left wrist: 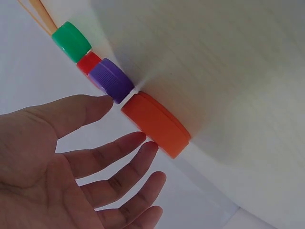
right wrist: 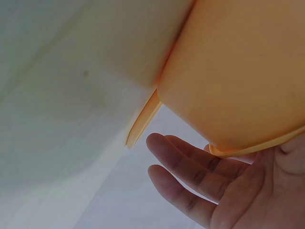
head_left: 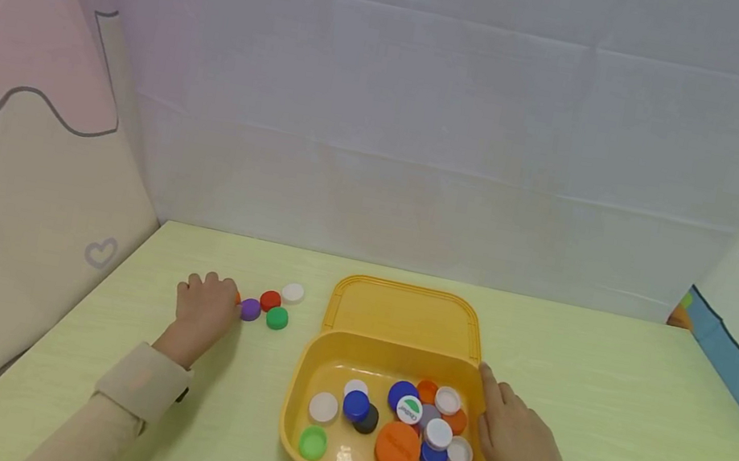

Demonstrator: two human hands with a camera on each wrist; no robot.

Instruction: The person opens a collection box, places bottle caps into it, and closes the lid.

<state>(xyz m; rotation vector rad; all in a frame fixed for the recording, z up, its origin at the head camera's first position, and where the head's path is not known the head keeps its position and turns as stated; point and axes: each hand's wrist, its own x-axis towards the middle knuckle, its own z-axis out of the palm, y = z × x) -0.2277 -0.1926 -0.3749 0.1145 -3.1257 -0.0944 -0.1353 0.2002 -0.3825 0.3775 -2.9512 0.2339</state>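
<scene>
Left wrist: your left grip (left wrist: 52,176) is loosely spread, clasping nothing, fingertips at the orange cap (left wrist: 156,125), thumb by the purple cap (left wrist: 112,81). Right wrist: your right grip (right wrist: 243,191) extends, unclosed, at the box (right wrist: 238,71) rim. Head: worktop (head_left: 610,369) separates both caps, left, from the box; more extends rightward.
</scene>
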